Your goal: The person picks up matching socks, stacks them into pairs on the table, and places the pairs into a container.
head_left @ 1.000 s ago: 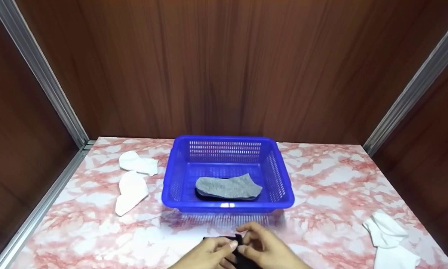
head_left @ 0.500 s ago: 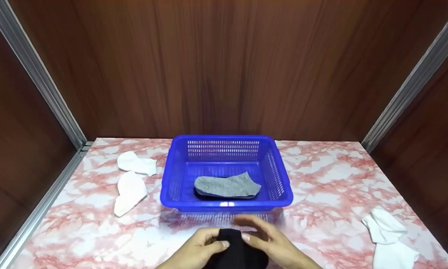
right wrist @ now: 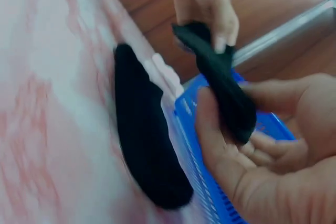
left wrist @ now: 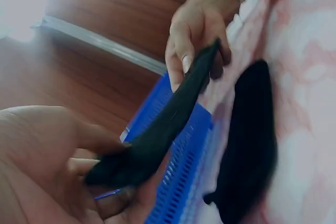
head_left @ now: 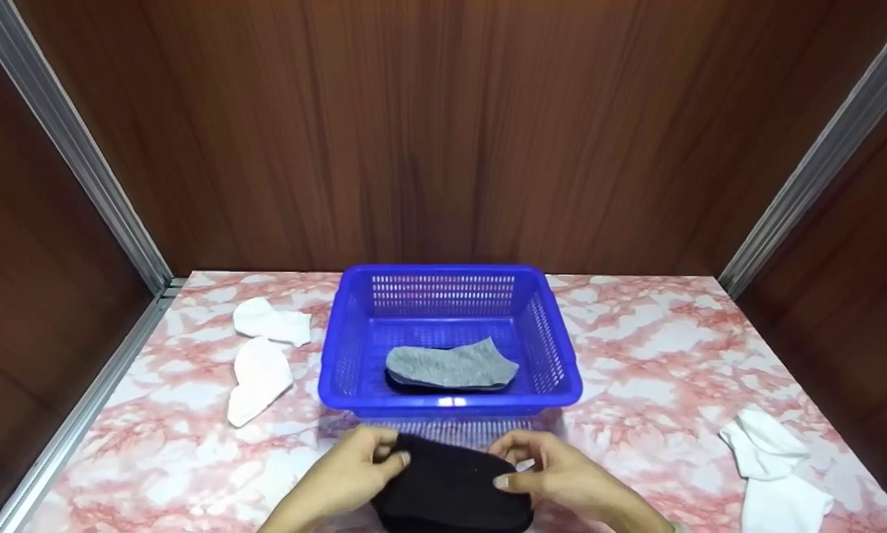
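Observation:
Both hands hold a black sock (head_left: pixel 447 474) by its ends, stretched out between them in front of the basket. My left hand (head_left: pixel 351 470) pinches one end between thumb and fingers; the right hand (head_left: pixel 554 474) pinches the other. In the left wrist view this sock (left wrist: pixel 168 119) is seen edge-on, above the table. A second black sock (right wrist: pixel 144 129) lies flat on the table below it, plain in the right wrist view.
A blue basket (head_left: pixel 451 402) stands just beyond the hands, with a grey sock (head_left: pixel 454 366) atop darker cloth inside. Two white socks (head_left: pixel 260 381) lie left of it; white socks (head_left: pixel 784 503) also lie far right. Wood panels (head_left: pixel 443 133) enclose the table.
The hands have moved apart from close together, and the black sock, bunched up a second ago, is now spread between them. The right hand has gone from loosely spread fingers to pinching.

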Demonstrator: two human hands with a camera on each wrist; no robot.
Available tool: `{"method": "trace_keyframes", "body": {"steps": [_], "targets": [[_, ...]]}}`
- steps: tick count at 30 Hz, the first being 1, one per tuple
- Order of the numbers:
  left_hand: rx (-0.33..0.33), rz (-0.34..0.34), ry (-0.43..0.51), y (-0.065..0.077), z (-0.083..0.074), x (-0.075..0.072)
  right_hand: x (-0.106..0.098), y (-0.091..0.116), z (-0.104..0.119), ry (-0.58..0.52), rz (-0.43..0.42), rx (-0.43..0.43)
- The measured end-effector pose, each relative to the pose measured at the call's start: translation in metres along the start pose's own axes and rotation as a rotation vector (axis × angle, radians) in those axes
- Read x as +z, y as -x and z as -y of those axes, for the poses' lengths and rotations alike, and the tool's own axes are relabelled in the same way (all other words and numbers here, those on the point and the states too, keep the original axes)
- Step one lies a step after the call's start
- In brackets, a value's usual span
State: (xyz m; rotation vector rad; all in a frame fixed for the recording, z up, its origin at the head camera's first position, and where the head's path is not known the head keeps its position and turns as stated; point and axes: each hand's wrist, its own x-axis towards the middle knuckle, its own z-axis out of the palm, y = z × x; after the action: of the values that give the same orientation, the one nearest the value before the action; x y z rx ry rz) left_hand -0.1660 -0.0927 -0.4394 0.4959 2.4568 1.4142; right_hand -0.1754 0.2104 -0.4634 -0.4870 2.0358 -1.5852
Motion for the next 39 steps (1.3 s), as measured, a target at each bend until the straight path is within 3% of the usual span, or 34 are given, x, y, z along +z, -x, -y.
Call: {"method": "trace_keyframes", "body": {"steps": [4, 6, 9, 13, 20, 27, 31, 36, 39], "targets": [[-0.017, 0.02, -0.171, -0.003, 0.012, 0.006, 0.0, 0.001, 0.0, 0.174, -0.117, 0.036], [-0.025, 0.014, -0.226, -0.004, 0.017, 0.008, 0.003, 0.002, -0.002, 0.184, -0.132, 0.069], [-0.035, -0.038, -0.336, -0.005, 0.021, 0.011, 0.007, 0.002, -0.005, 0.213, -0.148, 0.104], [-0.027, -0.101, -0.467, -0.004, 0.027, 0.014, 0.008, 0.001, -0.009, 0.359, -0.176, 0.067], [-0.013, -0.112, -0.539, -0.003, 0.033, 0.017, 0.005, 0.001, -0.011, 0.626, -0.186, -0.002], [-0.094, -0.047, -0.489, -0.003, 0.027, 0.02, 0.007, 0.005, -0.007, 0.74, -0.168, 0.047], [-0.095, -0.013, -0.43, -0.003, 0.025, 0.022, 0.008, 0.005, -0.005, 0.708, -0.167, 0.05], [-0.047, 0.038, -0.196, -0.007, 0.025, 0.015, 0.001, 0.002, -0.005, 0.513, -0.164, -0.008], [-0.071, 0.087, -0.019, -0.01, 0.027, 0.009, -0.005, 0.001, -0.004, 0.435, -0.161, 0.027]]}}
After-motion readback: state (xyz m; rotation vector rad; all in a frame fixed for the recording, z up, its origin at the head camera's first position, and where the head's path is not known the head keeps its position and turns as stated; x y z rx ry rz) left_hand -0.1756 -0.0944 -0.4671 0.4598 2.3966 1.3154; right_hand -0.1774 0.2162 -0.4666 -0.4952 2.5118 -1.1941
